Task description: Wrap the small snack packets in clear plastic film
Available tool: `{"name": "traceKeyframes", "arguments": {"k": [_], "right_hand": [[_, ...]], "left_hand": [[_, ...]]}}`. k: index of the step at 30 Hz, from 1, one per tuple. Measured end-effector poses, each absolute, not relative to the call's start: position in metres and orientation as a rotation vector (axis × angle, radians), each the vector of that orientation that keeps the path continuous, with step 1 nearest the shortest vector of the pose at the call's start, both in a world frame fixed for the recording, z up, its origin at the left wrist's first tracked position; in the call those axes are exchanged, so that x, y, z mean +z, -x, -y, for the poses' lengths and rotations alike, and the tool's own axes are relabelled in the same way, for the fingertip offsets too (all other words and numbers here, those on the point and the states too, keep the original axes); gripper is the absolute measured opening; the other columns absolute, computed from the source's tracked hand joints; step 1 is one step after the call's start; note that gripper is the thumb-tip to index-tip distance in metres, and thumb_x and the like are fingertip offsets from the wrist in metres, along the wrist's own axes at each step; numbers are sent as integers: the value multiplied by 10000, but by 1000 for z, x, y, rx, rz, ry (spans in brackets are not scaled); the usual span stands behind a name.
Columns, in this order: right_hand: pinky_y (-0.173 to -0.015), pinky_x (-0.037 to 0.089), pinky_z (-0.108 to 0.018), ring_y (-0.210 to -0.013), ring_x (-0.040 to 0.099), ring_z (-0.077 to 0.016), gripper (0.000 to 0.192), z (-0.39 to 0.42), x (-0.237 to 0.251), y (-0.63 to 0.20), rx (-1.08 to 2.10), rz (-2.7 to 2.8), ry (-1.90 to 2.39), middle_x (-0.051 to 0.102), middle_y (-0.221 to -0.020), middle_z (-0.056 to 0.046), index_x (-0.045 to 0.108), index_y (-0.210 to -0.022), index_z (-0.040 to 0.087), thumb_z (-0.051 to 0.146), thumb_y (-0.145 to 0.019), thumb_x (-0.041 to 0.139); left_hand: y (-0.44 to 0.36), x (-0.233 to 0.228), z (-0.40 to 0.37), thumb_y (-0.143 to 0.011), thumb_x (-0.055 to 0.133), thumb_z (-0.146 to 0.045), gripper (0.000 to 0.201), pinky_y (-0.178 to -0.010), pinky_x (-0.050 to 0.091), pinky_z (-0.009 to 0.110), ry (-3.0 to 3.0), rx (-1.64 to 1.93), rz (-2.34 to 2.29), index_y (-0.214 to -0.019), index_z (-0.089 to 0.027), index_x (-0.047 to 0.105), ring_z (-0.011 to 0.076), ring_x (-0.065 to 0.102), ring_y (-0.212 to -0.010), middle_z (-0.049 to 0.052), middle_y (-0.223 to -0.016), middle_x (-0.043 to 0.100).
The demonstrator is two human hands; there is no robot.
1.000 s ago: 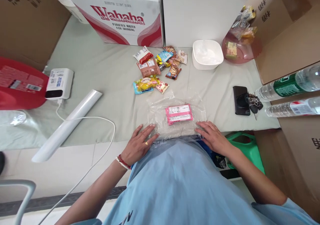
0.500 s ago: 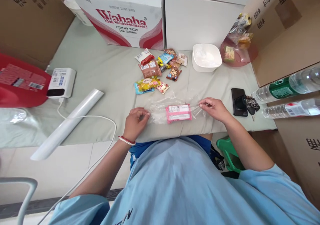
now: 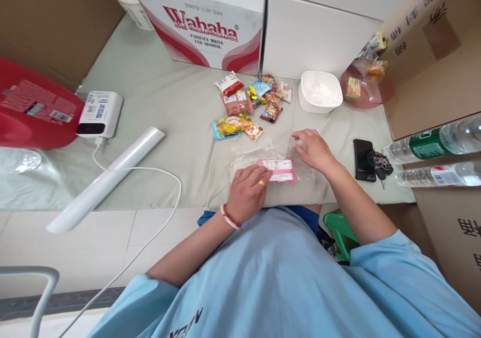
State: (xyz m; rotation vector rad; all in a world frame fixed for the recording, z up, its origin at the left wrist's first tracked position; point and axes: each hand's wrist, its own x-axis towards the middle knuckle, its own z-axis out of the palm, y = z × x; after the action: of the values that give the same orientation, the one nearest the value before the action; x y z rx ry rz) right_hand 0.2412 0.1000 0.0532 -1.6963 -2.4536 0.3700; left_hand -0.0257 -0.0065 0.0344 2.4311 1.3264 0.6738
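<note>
A pink packet [image 3: 281,170] with white labels lies inside a crumpled clear plastic bag [image 3: 259,153] on the grey-green cloth near the table's front edge. My left hand [image 3: 247,192], with a ring and a red-and-white bracelet, curls its fingers over the packet's left end through the bag. My right hand [image 3: 314,150] lies flat, fingers spread, on the bag's upper right part just beyond the packet.
A pile of small snack packets [image 3: 248,105] lies behind the bag, with a white bowl [image 3: 319,91] and a pink plate [image 3: 366,85] to its right. A phone [image 3: 363,160], keys and two water bottles [image 3: 432,140] lie right; a power bank [image 3: 99,113], cable and white tube [image 3: 108,177] left.
Both hands left the bag's side edges. My left hand moved right onto the pink packet's left end, and my right hand shifted up and flattened on the bag. The view shifted slightly.
</note>
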Motion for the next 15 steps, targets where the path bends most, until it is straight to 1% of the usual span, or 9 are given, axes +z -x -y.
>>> {"name": "traceKeyframes", "arguments": {"k": [1, 3, 4, 6, 8, 10, 12, 15], "right_hand": [[-1065, 416, -442, -1227, 527, -316, 494, -112, 52, -230, 405, 2525, 1611, 645, -1327, -161, 563, -1432, 118, 219, -954, 487], [-1061, 411, -421, -1269, 509, -314, 629, -133, 47, -209, 481, 2659, 1512, 635, -1361, -161, 474, -1516, 95, 167, -893, 532], [-1035, 420, -412, -1259, 514, -320, 680, -141, 43, -201, 509, 2719, 1506, 653, -1328, -161, 455, -1532, 92, 160, -865, 565], [-945, 438, -381, -1187, 547, -329, 690, -154, 39, -189, 543, 2804, 1557, 709, -1176, -147, 500, -1507, 113, 176, -832, 627], [-851, 431, -337, -1087, 584, -314, 558, -161, 40, -185, 584, 2845, 1625, 731, -1009, -119, 629, -1379, 139, 193, -825, 664], [-779, 410, -301, -961, 614, -266, 356, -165, 48, -187, 681, 2839, 1658, 721, -901, -87, 730, -1185, 146, 195, -839, 665], [-737, 393, -279, -833, 609, -210, 217, -165, 60, -193, 756, 2797, 1644, 698, -849, -56, 753, -1046, 142, 195, -865, 645], [-714, 379, -267, -764, 576, -170, 167, -151, 80, -203, 684, 2754, 1518, 659, -871, -42, 738, -989, 146, 195, -896, 609]], "left_hand": [[15, 33, 0, -996, 373, -209, 459, -982, 430, 485, -2459, 607, -1293, -1388, -260, 606, 289, 562, -1275, 121, -1332, 676], [-3, 28, -11, -1009, 363, -203, 443, -921, 434, 477, -2515, 485, -1266, -1366, -228, 624, 294, 574, -1197, 139, -1315, 680], [-8, 26, -16, -1011, 368, -193, 423, -902, 431, 475, -2543, 436, -1264, -1329, -218, 646, 294, 579, -1156, 142, -1274, 691], [-13, 20, -21, -1016, 377, -171, 384, -878, 421, 470, -2596, 376, -1263, -1248, -208, 680, 290, 583, -1095, 135, -1197, 706], [-14, 16, -22, -1024, 384, -165, 354, -855, 409, 464, -2638, 361, -1262, -1199, -201, 690, 287, 583, -1073, 124, -1168, 708], [-13, 13, -20, -1035, 392, -175, 335, -831, 400, 459, -2658, 363, -1269, -1197, -191, 684, 284, 582, -1056, 117, -1169, 708], [-13, 13, -18, -1040, 401, -183, 325, -821, 399, 456, -2667, 365, -1284, -1215, -181, 675, 281, 581, -1044, 112, -1167, 709], [-15, 14, -16, -1044, 394, -186, 330, -830, 410, 452, -2678, 361, -1313, -1215, -184, 677, 279, 578, -1037, 108, -1138, 714]]}}
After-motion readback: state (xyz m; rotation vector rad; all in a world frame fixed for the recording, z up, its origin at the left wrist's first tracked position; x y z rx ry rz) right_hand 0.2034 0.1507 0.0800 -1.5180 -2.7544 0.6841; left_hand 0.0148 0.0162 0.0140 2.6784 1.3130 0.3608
